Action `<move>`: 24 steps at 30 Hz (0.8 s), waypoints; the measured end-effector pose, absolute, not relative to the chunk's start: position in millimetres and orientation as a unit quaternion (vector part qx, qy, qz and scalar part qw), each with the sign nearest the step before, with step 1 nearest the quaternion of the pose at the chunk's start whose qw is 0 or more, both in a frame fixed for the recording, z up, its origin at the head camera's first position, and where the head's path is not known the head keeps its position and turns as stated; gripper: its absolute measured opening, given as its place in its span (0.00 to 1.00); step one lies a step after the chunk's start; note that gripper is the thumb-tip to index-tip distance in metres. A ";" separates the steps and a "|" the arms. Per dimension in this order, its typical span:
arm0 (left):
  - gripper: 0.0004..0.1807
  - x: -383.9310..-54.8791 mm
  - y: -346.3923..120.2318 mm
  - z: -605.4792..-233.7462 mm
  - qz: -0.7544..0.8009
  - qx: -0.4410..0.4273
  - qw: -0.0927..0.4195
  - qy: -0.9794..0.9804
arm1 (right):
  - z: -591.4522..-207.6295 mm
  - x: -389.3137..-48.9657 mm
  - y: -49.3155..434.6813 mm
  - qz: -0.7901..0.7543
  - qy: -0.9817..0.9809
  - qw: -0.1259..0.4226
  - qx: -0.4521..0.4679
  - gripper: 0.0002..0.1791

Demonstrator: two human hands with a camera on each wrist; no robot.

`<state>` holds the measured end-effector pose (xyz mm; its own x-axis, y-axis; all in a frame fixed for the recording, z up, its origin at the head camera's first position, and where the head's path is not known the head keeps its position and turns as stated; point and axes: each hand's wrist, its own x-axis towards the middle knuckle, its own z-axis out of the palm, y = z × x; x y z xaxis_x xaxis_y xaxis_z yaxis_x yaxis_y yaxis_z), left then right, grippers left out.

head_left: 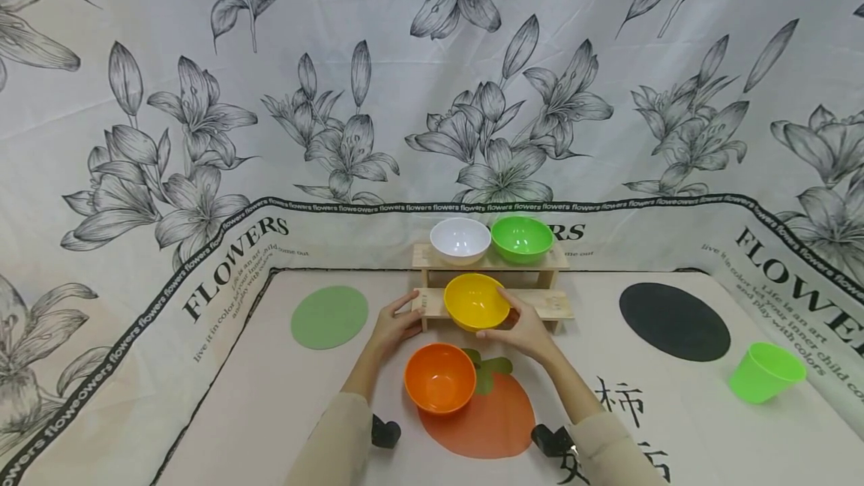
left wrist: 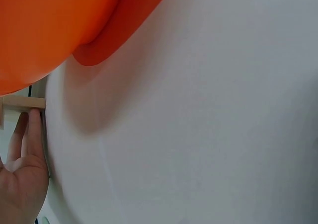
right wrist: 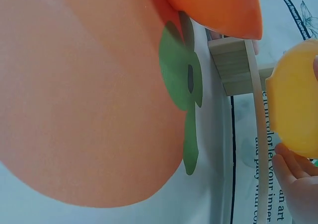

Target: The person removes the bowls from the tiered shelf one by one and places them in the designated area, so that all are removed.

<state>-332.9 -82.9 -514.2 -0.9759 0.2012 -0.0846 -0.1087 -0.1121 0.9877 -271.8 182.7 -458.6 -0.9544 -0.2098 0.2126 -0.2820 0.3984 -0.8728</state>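
My right hand [head_left: 525, 327] grips the right side of a yellow bowl [head_left: 475, 301], thumb low on its outside and fingers near the rim. The bowl is upright at the lower step of a wooden stand [head_left: 540, 304], overlapping the board in the head view. At the left end of that step, my left hand [head_left: 394, 325] holds the board's edge; its fingers [left wrist: 35, 129] reach up to the wood in the left wrist view. An orange bowl [head_left: 440, 379] stands upright on the table, in front of the stand and between my forearms.
On the upper step stand a white bowl [head_left: 460, 240] and a green bowl [head_left: 522, 238]. A green round mat [head_left: 330, 317] lies left, a black round mat [head_left: 675, 321] right. A light green cup [head_left: 766, 372] is at far right. Patterned cloth [head_left: 432, 96] hangs behind.
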 end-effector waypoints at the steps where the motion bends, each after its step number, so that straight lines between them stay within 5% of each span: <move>1: 0.30 -332.8 -82.7 -514.6 0.746 0.037 0.103 0.657 | -458.2 -270.6 182.9 0.530 -0.834 0.035 0.147 0.51; 24: 0.30 -332.0 -82.1 -516.6 0.753 0.038 0.105 0.648 | -457.5 -231.9 198.5 0.547 -0.822 0.043 0.155 0.49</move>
<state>-332.0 -82.1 -516.6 -0.9753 0.2063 -0.0791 -0.1089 -0.1373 0.9845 -231.9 198.5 -457.5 -0.9486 -0.2072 0.2392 -0.3005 0.3534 -0.8859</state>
